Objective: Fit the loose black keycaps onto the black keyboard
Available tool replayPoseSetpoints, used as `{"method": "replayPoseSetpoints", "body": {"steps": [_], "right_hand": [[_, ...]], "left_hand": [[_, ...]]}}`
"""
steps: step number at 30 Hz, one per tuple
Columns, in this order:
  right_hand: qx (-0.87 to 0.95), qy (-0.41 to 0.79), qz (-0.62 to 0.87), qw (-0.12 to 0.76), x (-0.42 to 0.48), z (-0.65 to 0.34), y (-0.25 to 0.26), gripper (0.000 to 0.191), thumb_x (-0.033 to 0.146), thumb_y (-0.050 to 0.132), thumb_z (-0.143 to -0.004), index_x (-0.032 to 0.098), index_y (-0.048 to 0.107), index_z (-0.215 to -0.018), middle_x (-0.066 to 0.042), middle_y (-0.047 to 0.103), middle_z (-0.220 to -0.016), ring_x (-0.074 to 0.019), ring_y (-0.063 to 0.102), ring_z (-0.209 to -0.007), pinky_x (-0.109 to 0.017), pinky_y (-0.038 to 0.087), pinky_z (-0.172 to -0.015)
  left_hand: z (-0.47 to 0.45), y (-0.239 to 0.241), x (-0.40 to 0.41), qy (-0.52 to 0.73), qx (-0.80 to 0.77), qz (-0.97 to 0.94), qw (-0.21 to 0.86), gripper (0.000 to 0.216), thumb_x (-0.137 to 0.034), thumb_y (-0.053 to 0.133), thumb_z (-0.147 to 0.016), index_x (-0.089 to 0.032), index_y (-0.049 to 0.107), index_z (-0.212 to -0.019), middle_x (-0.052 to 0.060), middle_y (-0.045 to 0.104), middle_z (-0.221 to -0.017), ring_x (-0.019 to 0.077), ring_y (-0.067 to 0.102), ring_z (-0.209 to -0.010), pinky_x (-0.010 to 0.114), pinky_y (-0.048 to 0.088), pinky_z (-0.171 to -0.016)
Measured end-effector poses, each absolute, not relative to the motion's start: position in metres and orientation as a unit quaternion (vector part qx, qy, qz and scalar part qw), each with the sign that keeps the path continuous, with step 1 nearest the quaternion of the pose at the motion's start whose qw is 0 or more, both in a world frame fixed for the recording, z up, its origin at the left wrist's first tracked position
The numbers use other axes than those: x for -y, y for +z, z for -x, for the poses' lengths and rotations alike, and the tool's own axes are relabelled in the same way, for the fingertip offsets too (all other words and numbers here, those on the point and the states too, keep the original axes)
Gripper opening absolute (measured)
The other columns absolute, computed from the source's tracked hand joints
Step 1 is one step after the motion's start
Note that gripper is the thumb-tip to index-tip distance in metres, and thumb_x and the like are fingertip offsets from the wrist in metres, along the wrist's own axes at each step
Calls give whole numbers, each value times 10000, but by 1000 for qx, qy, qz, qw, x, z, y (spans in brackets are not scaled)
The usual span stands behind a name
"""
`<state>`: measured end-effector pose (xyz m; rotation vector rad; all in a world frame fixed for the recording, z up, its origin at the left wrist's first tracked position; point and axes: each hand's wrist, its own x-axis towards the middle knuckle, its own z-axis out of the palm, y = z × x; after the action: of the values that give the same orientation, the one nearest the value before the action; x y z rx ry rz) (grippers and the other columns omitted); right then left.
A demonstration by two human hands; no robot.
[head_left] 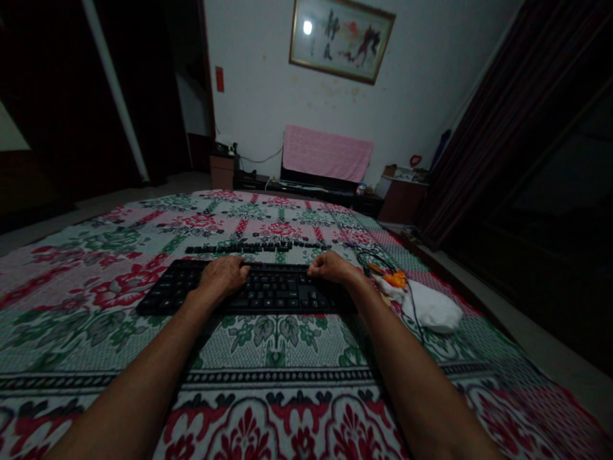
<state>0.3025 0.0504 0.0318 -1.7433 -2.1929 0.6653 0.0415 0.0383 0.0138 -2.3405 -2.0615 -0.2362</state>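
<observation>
Bedspread patterned in red, green and white fills the foreground, its dark banded border nearest, and the person's two bare forearms reach out over it from the lower corners. Ahead of the border lies a black keyboard, flat on the cloth and set crosswise, between the two arms and partly under them. The left hand rests over it left of the middle, fingers curled under and thumb towards the right. The right hand is at its upper right part, half closed, fingertips drawn together down by the far edge. In this dim light I cannot tell whether either hand has hold of something small.

To the right of the right arm, a white bundle lies on the bedspread beside an orange item, with a thin dark cable looping around them. Just beyond the keyboard, a row of small black pieces runs roughly alongside it, apart from it.

Past the bedspread, a pink towel hangs over a dark panel, between two low cabinets. Higher on the wall behind is a framed picture.
</observation>
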Motion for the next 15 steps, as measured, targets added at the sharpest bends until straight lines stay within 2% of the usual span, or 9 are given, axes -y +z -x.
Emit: {"method": "replayPoseSetpoints", "body": {"steps": [8, 15], "right_hand": [[750, 209, 616, 124, -45, -298, 37, 163, 246, 583, -657, 116, 671, -701, 10, 586, -587, -65, 451, -521, -157, 320, -474], [753, 198, 623, 73, -45, -293, 50, 145, 229, 586, -644, 130, 681, -691, -2, 604, -597, -82, 473, -539, -174, 329, -480]], "left_hand": [[-43, 14, -37, -70, 663, 745, 8, 446, -411, 296, -785, -195, 590, -1042, 102, 633, -1027, 242, 566, -960, 325, 416, -797], [-42, 13, -38, -76, 662, 745, 9, 479, -423, 291, -784, -190, 573, -1094, 100, 623, -1062, 250, 555, -994, 336, 409, -826]]}}
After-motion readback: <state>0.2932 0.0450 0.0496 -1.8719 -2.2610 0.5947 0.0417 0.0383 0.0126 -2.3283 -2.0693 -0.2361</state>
